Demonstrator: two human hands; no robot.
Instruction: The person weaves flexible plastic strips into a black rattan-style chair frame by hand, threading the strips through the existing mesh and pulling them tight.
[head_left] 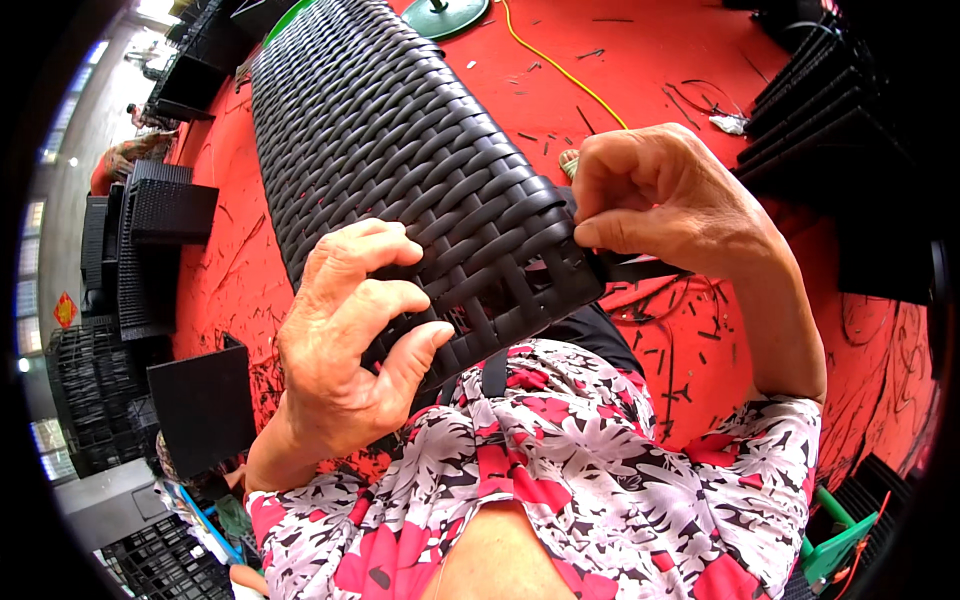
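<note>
A long black panel woven from flat plastic strips [400, 130] stretches away in front of me, its near end close to my body. Along that near edge the weave leaves square gaps around a frame. My left hand [350, 330] is over the panel's near left part, fingers bent and spread at the weave, thumb apart from them. At the near right corner my right hand [670, 200] is closed, thumb and fingers pinched together beside the panel's edge. What lies in that pinch is hidden. A dark strip [645, 268] shows just below the right hand.
Red sheeting [560, 90] covers the floor, littered with black strip scraps. A yellow cord [570, 75] runs across it near a green round base [445, 15]. Black woven pieces stand stacked at left [150, 250] and right [820, 90]. Another person [130, 155] is at far left.
</note>
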